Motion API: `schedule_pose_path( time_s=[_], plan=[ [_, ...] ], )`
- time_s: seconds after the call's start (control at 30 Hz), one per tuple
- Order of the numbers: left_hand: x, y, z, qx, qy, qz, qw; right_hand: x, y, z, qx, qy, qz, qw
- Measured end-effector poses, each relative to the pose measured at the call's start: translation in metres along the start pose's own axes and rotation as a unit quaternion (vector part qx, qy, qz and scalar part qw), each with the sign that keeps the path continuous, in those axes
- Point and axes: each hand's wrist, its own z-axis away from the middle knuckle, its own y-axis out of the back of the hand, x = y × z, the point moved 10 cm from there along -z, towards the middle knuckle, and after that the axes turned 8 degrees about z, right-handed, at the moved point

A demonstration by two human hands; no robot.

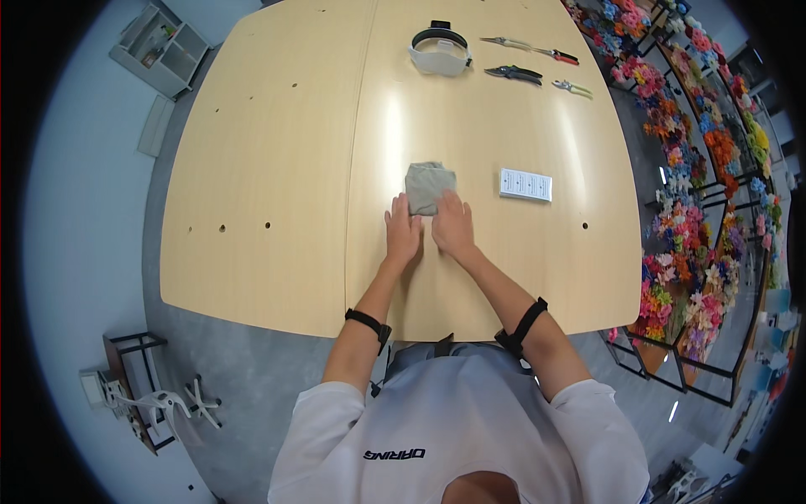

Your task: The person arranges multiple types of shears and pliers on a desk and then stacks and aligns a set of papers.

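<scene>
A folded grey-green cloth lies flat on the light wood table in front of me, roughly square, with slightly rumpled edges. My left hand lies palm down at its lower left corner, thumb apart from the fingers, fingertips beside the cloth's edge. On the other side, my right hand has its fingers over the lower right corner of the cloth; whether they pinch the fabric is not clear. Right of the hands sits a white pack with printed labels, apart from both.
At the far side lie a white headband-like device, black-handled pruning shears, small pale-handled pruners, pale-handled snips and red-and-black-handled snips. Racks of artificial flowers stand beyond the table's right edge.
</scene>
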Motion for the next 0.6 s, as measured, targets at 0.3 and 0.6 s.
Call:
schedule_pose_path(
  time_s=[0.3,0.6],
  plan=[
    [-0.037,0.058,0.125,0.088,0.092,0.148,0.981,-0.062,-0.025,0.08,-0.061,0.141,-0.18,0.972],
    [-0.086,0.191,0.278,0.441,0.151,0.367,0.805,-0.206,-0.054,0.112,-0.192,0.207,-0.379,0.881]
  ],
)
